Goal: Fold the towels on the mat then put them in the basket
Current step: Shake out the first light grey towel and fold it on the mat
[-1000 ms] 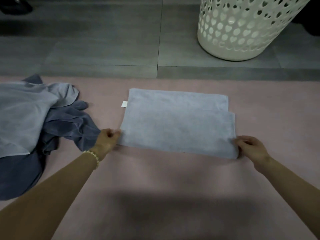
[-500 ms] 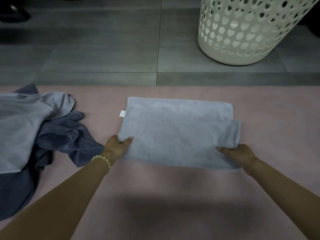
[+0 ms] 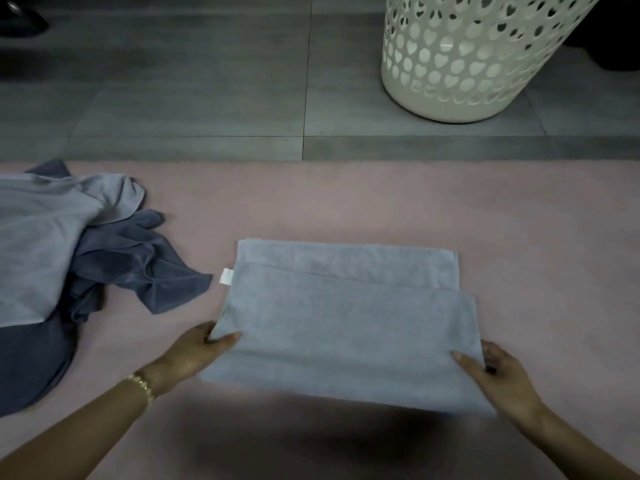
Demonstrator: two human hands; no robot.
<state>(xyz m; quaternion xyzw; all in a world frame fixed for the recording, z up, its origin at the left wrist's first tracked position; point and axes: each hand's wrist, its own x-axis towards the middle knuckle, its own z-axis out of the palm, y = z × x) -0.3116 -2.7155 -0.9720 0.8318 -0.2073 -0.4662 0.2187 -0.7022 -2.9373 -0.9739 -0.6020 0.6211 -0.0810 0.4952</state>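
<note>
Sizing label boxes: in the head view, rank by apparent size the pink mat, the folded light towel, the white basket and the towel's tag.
1. pink mat
2. folded light towel
3. white basket, farther off and cropped, so unsure against the towel
4. tag

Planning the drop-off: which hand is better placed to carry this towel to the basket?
Probably the right. The right hand pinches the light blue towel at its near right corner, and the basket stands past the mat on that side. The left hand holds the opposite corner.
</note>
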